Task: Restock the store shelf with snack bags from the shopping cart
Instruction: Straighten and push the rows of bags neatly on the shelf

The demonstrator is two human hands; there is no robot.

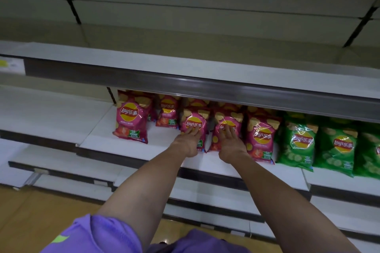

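our left hand point(188, 141) flat on one pink chip bag point(194, 124), our right hand point(231, 146) flat on its neighbour point(228, 121), fingers straight, green bags point(298, 146) at right on the white shelf point(115, 139)

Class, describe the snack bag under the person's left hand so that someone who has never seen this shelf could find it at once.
Find the white shelf that holds a row of pink bags and, to the right, green bags. Among the front pink bags, it is the pink bag second from the left. Alone among them, it has the left hand resting flat on its front; the right hand rests on its right-hand neighbour.

White shelf point(127, 146) carries upright pink snack bags point(131, 119) beside green bags point(298, 146).
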